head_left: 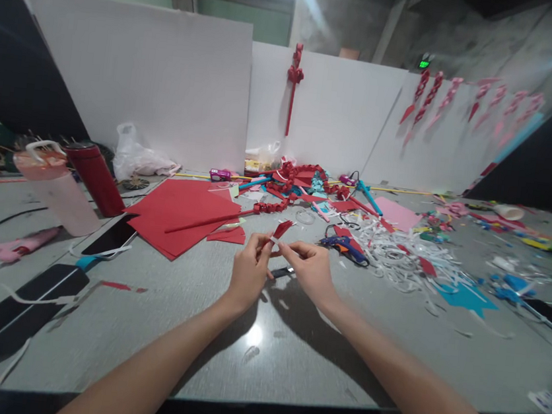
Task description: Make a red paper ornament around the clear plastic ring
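Near the middle of the grey table (162, 327), my left hand (251, 264) pinches a small folded red piece (282, 228) with a white part at its lower end. The fingertips of my right hand (311, 271) are closed on the same piece from the other side. Its red tip points up and away between my hands. Just below my fingers lies a dark cutter-like tool (280, 272), partly hidden by my left hand. Behind my left hand, a red twisted strip with a long stem (209, 221) rests across red paper sheets (176, 205).
White paper strips (400, 254) and a blue glue gun (345, 247) lie to the right. At the left are a pink bottle (58, 192), a red bottle (94, 180), a pink glue gun (15, 245) and a dark phone (19, 311). White boards (151, 80) stand behind.
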`<state>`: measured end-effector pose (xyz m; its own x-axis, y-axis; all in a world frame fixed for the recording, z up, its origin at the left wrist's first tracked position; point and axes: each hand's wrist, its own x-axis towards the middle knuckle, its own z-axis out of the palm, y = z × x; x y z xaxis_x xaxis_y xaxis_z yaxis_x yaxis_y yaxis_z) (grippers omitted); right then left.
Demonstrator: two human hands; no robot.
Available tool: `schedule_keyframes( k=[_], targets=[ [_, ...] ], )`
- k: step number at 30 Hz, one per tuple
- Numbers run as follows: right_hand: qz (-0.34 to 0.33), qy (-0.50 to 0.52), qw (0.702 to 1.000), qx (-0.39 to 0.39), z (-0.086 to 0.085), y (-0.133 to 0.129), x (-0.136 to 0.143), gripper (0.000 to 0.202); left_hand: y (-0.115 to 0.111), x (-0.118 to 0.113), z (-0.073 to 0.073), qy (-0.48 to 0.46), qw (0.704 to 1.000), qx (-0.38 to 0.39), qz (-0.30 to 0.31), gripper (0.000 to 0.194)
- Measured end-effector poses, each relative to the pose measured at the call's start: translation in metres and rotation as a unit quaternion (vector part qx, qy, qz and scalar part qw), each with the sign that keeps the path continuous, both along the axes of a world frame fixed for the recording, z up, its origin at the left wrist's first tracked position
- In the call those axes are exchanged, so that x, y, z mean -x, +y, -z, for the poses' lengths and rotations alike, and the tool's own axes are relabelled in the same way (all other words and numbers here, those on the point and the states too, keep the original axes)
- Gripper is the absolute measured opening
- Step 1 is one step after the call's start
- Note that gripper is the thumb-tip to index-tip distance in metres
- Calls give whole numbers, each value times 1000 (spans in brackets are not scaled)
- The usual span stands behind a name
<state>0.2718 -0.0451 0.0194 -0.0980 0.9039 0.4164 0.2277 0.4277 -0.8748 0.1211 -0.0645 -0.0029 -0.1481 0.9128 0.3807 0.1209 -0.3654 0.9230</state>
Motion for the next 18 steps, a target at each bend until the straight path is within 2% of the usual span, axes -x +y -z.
schedule_keyframes(
  k=[5,13,18],
  targets=[
    [11,-7,1000,-10,3,2,0,41,-1,-2,-1,-25,1000,-11,-9,27],
    [6,-11,1000,0,2,1,-1,43,2,-5,2,-118,989,43,81,37],
    [13,-23,1000,-5,1,1,-2,42,4,-6,4,-146,980,58,119,42]
  ],
)
